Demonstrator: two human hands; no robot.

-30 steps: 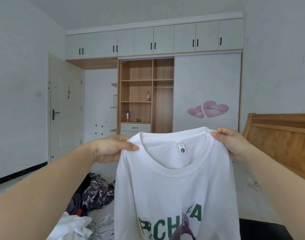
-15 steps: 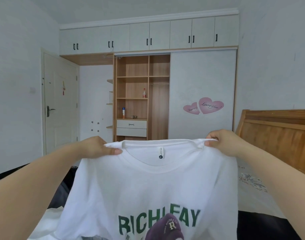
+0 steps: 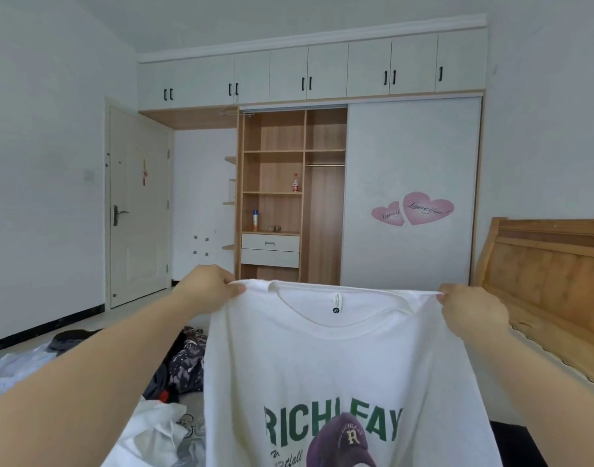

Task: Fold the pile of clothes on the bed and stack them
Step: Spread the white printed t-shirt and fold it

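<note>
White cotton stretches between two hands: the left hand pinches one shoulder of the T-shirt, the right hand the other, arms extended and well apart. A second ago the hands were close together and the shirt hung bunched; now it is pulled wide and flat, print facing the camera, held above the bed. That suggests it is ready to be laid down and folded. Unfolded clothes lie heaped on the bed below; no stack is visible.
</note>
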